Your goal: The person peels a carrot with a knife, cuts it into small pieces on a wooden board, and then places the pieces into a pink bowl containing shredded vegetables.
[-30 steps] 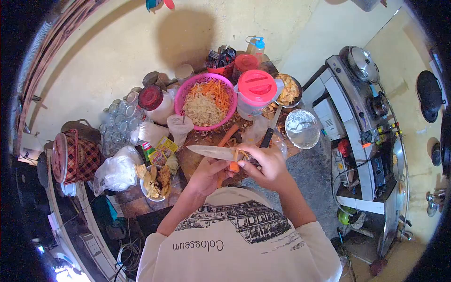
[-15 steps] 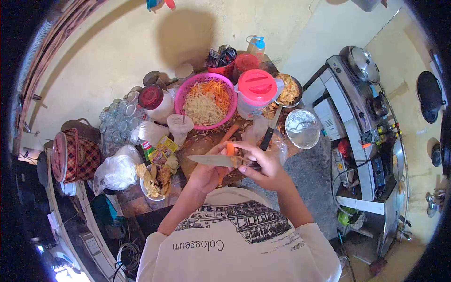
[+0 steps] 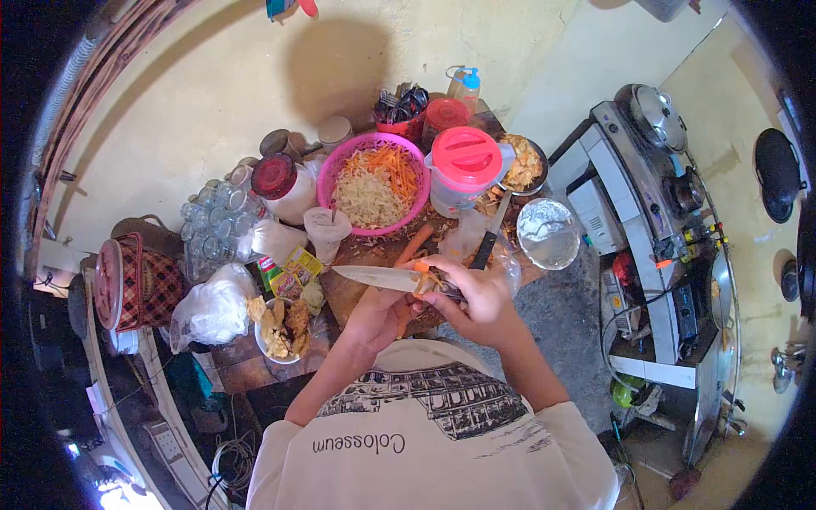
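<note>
My right hand point(image 3: 478, 299) is closed round the handle of a knife point(image 3: 376, 277), whose blade points left over my other hand. My left hand point(image 3: 378, 316) is wrapped round a carrot point(image 3: 421, 267), mostly hidden by the fingers and the blade. Thin peelings hang where blade and carrot meet. Another carrot point(image 3: 415, 243) lies on the wooden table just beyond the hands. A pink basin point(image 3: 374, 228) of shredded white and orange vegetables stands farther back. A second knife with a black handle point(image 3: 484, 251) rests to the right.
A pitcher with a pink lid point(image 3: 466, 157), a silvery bowl point(image 3: 546, 233) and a bowl of fried food point(image 3: 521, 163) stand at the right. Glass jars point(image 3: 217, 217), a plastic bag point(image 3: 212, 308) and a white bowl of fried pieces point(image 3: 283, 331) are at the left. A stove point(image 3: 646, 161) stands farther right.
The knife blade has moved up and slightly left, tilting a little. The carrot's visible end has shifted slightly, and both hands have changed position a little.
</note>
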The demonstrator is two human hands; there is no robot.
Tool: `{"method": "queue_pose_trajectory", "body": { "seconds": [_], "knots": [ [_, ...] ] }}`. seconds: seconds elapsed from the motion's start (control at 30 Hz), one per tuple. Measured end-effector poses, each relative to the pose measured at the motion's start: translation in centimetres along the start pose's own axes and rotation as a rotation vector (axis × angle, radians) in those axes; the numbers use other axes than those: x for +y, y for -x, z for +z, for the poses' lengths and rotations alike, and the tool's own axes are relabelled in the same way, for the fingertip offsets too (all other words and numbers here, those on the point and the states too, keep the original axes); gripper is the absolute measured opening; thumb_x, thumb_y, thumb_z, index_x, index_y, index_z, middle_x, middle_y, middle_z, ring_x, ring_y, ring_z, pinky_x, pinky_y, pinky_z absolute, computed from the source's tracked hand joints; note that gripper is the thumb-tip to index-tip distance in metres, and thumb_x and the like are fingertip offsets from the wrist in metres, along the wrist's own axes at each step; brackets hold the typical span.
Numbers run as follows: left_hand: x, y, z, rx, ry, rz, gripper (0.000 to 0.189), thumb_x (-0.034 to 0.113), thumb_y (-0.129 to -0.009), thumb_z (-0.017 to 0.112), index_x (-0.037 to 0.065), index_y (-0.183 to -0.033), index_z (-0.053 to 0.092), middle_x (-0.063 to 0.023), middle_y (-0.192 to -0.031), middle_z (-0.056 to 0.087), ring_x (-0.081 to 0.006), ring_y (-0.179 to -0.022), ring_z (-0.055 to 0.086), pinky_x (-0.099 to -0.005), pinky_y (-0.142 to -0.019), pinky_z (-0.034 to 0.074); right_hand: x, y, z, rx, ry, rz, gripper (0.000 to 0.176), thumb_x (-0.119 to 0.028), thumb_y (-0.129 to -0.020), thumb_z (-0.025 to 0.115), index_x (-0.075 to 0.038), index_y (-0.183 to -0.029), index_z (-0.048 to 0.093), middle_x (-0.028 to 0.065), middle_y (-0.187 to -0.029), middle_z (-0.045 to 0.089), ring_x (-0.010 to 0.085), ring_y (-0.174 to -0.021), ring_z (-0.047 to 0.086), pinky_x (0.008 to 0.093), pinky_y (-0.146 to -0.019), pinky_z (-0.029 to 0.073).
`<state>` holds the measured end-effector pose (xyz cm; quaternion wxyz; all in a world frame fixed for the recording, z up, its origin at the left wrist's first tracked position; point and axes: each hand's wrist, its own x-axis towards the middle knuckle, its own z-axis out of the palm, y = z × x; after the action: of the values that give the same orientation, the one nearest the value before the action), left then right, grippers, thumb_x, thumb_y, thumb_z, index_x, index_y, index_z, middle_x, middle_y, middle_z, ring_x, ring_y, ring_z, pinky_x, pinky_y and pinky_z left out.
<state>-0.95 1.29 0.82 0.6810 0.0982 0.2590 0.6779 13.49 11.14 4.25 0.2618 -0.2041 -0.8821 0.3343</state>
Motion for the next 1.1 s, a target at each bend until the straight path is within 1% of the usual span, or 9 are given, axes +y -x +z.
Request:
{"method": "queue_pose_trajectory", "body": {
  "seconds": [0.2, 0.27, 0.33, 0.57, 0.67, 0.77, 0.87, 1.03, 1.1],
  "knots": [
    [-0.8, 0.2, -1.5, 0.103, -0.056, -0.037, 0.046, 0.017, -0.088, 0.059, 0.008, -0.129, 0.041, -0.0024, -0.103, 0.059, -0.0096, -0.084, 0.058, -0.0235, -0.067, 0.047, 0.5, -0.3, 0.6, 0.151, -0.037, -0.053, 0.031, -0.023, -0.081, 0.064, -0.008, -0.109, 0.057, 0.0133, -0.074, 0.063, 0.0274, -0.063, 0.064, 0.0361, -0.056, 0.048],
    [-0.7, 0.0, -1.6, 0.093, -0.056, -0.029, 0.036, 0.016, -0.089, 0.057, 0.008, -0.123, 0.046, -0.0031, -0.105, 0.059, -0.0113, -0.087, 0.058, -0.025, -0.069, 0.049, 0.4, -0.4, 0.7, 0.154, -0.056, 0.147, 0.03, -0.021, -0.083, 0.062, -0.008, -0.109, 0.056, 0.0136, -0.077, 0.064, 0.0276, -0.066, 0.064, 0.036, -0.057, 0.049],
    [-0.2, 0.2, -1.0, 0.107, -0.048, -0.023, 0.036, 0.017, -0.089, 0.055, 0.008, -0.123, 0.046, -0.0043, -0.108, 0.058, -0.0129, -0.09, 0.057, -0.0268, -0.073, 0.049, 1.8, -0.4, 1.7, 0.19, -0.148, 0.365, 0.028, -0.023, -0.088, 0.055, -0.008, -0.112, 0.054, 0.014, -0.081, 0.064, 0.0299, -0.069, 0.065, 0.0375, -0.06, 0.049],
    [-0.1, -0.8, -2.0, 0.177, -0.04, 0.064, 0.036, 0.012, -0.09, 0.054, 0.007, -0.124, 0.045, -0.0067, -0.11, 0.058, -0.0148, -0.094, 0.058, -0.028, -0.081, 0.048, 6.0, 0.4, 3.2, 0.044, 0.061, 0.536, 0.033, -0.025, -0.089, 0.052, -0.01, -0.118, 0.047, 0.0163, -0.078, 0.062, 0.0326, -0.075, 0.062, 0.0372, -0.068, 0.047],
    [-1.8, -3.6, -4.6, 0.309, -0.536, 0.271, 0.035, 0.006, -0.089, 0.053, 0.006, -0.123, 0.044, -0.0073, -0.109, 0.057, -0.0157, -0.098, 0.056, -0.0298, -0.086, 0.047, 8.1, 1.3, 5.0, -0.003, 0.194, 0.562, 0.038, -0.026, -0.088, 0.054, -0.01, -0.121, 0.044, 0.0155, -0.078, 0.061, 0.0329, -0.072, 0.061, 0.0369, -0.067, 0.046],
    [-2.5, -5.7, -6.5, 0.254, -0.694, 0.407, 0.035, 0.002, -0.088, 0.052, 0.004, -0.122, 0.044, -0.007, -0.109, 0.055, -0.0152, -0.102, 0.054, -0.0299, -0.089, 0.045, 8.0, 1.6, 5.7, 0.072, 0.09, 0.601, 0.036, -0.026, -0.088, 0.054, -0.01, -0.12, 0.043, 0.0125, -0.076, 0.059, 0.0275, -0.068, 0.059, 0.0352, -0.064, 0.045],
    [-3.5, -7.5, -8.9, 0.301, -0.324, 0.395, 0.033, 0.002, -0.088, 0.052, 0.003, -0.121, 0.045, -0.0068, -0.111, 0.053, -0.0147, -0.104, 0.053, -0.0302, -0.092, 0.044, 8.2, 2.6, 6.2, 0.093, -0.196, 0.679, 0.03, -0.025, -0.09, 0.051, -0.009, -0.114, 0.044, 0.0113, -0.072, 0.058, 0.0247, -0.065, 0.057, 0.0347, -0.062, 0.044],
    [-3.3, -7.3, -8.8, 0.341, -0.408, 0.428, 0.032, 0.002, -0.088, 0.053, 0.003, -0.119, 0.046, -0.0072, -0.114, 0.051, -0.0152, -0.105, 0.052, -0.0307, -0.093, 0.044, 9.0, 4.6, 7.4, 0.16, -0.274, 0.633, 0.028, -0.025, -0.091, 0.049, -0.009, -0.113, 0.043, 0.015, -0.075, 0.06, 0.0309, -0.071, 0.06, 0.0375, -0.066, 0.044],
    [-3.2, -7.0, -9.0, 0.372, -0.493, 0.431, 0.031, 0.002, -0.088, 0.052, 0.003, -0.119, 0.046, -0.0068, -0.112, 0.052, -0.0158, -0.104, 0.053, -0.0308, -0.091, 0.045, 8.3, 4.6, 6.9, 0.175, -0.207, 0.55, 0.025, -0.02, -0.091, 0.051, -0.007, -0.111, 0.043, 0.0079, -0.068, 0.053, 0.018, -0.063, 0.052, 0.0308, -0.058, 0.041]
  ]
}}
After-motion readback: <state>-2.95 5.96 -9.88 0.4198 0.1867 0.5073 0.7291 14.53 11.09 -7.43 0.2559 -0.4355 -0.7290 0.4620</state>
